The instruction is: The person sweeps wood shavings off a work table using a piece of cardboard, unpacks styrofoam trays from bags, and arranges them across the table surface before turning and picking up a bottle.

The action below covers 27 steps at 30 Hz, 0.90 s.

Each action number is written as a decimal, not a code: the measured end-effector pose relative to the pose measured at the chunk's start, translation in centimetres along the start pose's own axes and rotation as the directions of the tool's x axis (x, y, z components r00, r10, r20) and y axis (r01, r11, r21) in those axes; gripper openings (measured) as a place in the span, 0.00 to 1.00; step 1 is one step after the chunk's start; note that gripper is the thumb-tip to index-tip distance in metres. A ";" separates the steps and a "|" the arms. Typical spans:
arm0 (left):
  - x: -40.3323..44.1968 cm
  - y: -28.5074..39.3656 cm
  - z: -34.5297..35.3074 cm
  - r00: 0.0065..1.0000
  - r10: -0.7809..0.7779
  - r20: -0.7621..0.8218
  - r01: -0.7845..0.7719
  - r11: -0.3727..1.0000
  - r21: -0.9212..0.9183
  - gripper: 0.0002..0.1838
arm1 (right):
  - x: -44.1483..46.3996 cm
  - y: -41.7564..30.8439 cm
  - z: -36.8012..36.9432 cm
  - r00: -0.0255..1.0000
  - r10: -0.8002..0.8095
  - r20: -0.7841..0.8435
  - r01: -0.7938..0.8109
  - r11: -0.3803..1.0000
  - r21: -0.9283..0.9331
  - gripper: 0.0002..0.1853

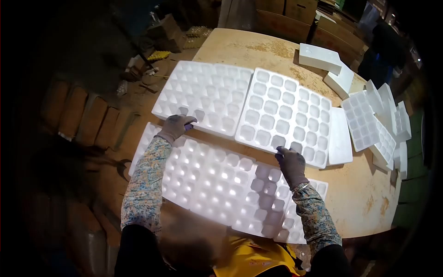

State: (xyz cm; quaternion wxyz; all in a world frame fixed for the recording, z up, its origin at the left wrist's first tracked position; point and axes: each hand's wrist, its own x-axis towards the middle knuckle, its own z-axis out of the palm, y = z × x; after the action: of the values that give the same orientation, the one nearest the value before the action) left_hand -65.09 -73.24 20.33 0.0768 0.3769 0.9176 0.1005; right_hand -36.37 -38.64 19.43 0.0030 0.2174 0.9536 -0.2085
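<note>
My left hand [174,127], in a greyish glove, is curled at the front edge of the upper-left white foam tray [203,90], its fingers closed on the rim. A second foam tray [286,108] with square hollows lies just right of it. At that tray's front edge is my right hand [292,166], also gloved, its thumb and fingers pinched on the rim. Nearer to me, white foam trays [207,180] with rounded cups run side by side below both hands. Part of them is in shadow under my right hand.
All of this lies on a wooden table [364,207]. White foam blocks [320,57] and more trays [361,121] are piled loosely on the right. A plain foam piece [340,138] stands beside the right tray. Cardboard boxes [300,11] are behind the table.
</note>
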 end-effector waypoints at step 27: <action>-1.1 -9.1 4.9 0.979 -0.123 0.165 0.119 0.992 0.032 0.17 | 5.3 -3.7 9.8 0.938 -0.085 0.336 0.125 0.987 -0.098 0.18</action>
State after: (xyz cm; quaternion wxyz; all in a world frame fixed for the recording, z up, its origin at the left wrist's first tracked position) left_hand -69.47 -79.74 13.47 0.1548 0.3283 0.9303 0.0536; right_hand -43.52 -43.43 11.41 0.1645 0.1276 0.9603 -0.1854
